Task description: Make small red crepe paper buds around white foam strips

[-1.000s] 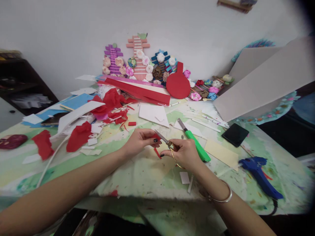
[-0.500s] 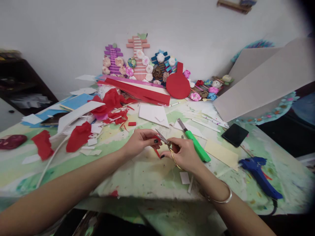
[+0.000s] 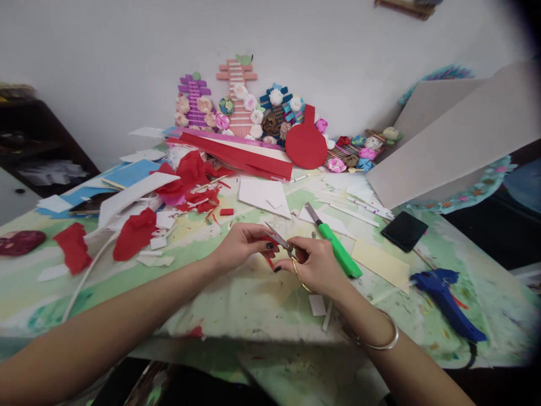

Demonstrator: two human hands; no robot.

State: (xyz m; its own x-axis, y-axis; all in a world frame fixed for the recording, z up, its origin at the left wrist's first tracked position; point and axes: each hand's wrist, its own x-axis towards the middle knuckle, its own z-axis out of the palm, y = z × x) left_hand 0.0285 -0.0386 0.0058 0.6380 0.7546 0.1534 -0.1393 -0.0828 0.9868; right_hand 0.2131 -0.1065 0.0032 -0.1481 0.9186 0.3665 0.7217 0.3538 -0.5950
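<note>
Head camera, centre of the frame: my left hand [image 3: 242,246] pinches a small red strip [image 3: 269,261] — probably to hold it steady for the scissors [image 3: 280,238], which my right hand [image 3: 319,265] grasps. Right of centre lies the green cutter [image 3: 339,250] — perhaps for easy reach.

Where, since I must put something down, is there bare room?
The best patch seems the tablecloth between left forearm and right hand, bordered by its front edge and a white square. A dimmer strip right of the blue glue gun also looks bare. It is crowded at the back, with flower crafts, and left of centre, with red scraps.
</note>
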